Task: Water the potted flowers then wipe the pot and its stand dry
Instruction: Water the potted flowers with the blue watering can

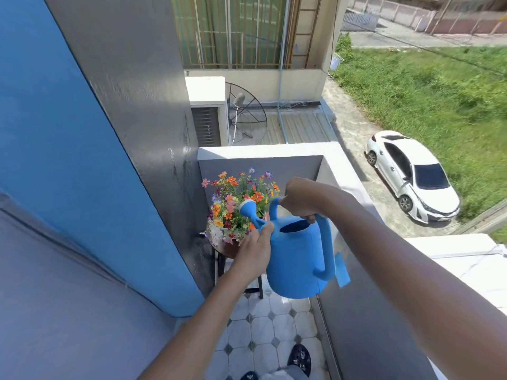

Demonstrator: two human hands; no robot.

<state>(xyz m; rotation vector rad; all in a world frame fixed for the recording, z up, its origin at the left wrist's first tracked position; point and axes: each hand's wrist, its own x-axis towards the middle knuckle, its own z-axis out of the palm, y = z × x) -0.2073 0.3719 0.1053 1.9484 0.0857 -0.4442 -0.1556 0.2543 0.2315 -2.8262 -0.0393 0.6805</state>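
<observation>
Right hand (297, 200): fingers curled round the top arch of the handle of the blue plastic watering can (297, 259), bearing its weight from above. Left hand (253, 252): set against the can's front wall at the root of the spout, fingers lying along the plastic; whether they grip or merely press cannot be told. Judgement: this hand steadies the can and sets its tilt while the right carries it.

Can is held in the air, near upright, filler opening facing up. The rose head of the spout (246, 207) sits just in front of the blooms. No water stream visible, so pouring appears not yet begun or too fine to see.

Task object: bunch of mixed orange, pink and purple flowers (236, 204) in a brown round pot (230, 249), largely hidden by the left hand. Pot stands on a black metal-framed stand (219, 267) at the far end of the balcony, in the corner between the dark grey wall (153, 119) and the white parapet (274, 153). Stand rests on the white-and-grey tiled floor (263, 333).

No cloth for the drying step in view. Judgement: task at its first stage; wiping not started.
</observation>
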